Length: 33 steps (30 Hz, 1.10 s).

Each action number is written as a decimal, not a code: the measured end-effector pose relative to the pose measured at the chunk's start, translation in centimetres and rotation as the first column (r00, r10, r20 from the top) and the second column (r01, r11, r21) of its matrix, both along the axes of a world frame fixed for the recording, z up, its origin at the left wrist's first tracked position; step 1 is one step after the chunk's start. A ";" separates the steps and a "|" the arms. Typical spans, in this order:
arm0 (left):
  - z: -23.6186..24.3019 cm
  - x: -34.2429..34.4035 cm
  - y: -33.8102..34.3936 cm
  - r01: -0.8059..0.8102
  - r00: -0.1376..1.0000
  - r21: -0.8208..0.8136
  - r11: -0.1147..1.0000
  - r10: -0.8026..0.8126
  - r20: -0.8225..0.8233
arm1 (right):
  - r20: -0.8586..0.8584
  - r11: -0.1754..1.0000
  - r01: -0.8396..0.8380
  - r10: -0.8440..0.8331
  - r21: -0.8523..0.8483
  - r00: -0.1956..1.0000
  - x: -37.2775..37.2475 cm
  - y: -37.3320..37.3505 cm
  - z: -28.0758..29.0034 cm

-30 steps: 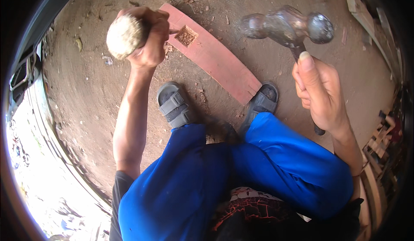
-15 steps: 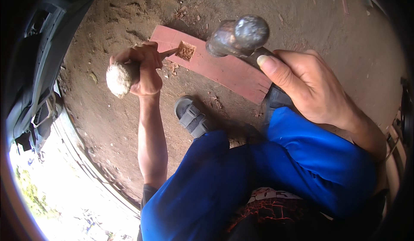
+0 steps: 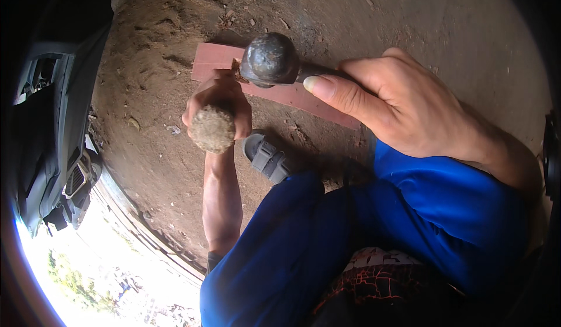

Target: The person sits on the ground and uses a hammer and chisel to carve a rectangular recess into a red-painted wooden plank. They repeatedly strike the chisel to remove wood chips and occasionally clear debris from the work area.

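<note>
A: State of the left hand [image 3: 221, 93]?
B: Fingers closed around the chisel [image 3: 212, 129], near the left end of the red board [image 3: 210, 61]. The chisel's frayed butt faces the camera; its long axis runs away, tip hidden.
A: Right hand [image 3: 403, 108]?
B: Wrapped on the hammer [image 3: 270, 59], thumb along the handle, which points left. The head overlaps the board's far edge in view, apart from the butt.
A: Board?
B: On dirt ground [image 3: 155, 87], long axis slanting upper left to lower right.
</note>
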<state>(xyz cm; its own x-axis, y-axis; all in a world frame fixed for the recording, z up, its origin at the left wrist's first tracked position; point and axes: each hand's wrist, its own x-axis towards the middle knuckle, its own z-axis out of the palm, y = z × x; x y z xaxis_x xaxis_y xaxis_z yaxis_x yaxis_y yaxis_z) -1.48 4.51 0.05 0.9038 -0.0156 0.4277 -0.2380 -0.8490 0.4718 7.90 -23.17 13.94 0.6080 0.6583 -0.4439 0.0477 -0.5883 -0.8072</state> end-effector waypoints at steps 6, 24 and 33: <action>0.5 1.9 -3.1 0.341 0.919 -0.225 0.913 -0.273 0.286 | 0.076 0.971 0.000 -0.019 0.238 0.997 0.2 -1.8 -1.3; 0.3 3.4 -3.0 0.519 0.848 -0.359 0.776 -0.416 0.328 | 0.365 0.795 -0.435 0.289 0.424 0.885 1.6 -3.9 2.3; -0.5 3.5 -2.4 0.475 0.865 -0.370 0.799 -0.346 0.363 | 0.460 0.889 -0.456 0.393 0.030 0.796 0.8 -3.5 1.7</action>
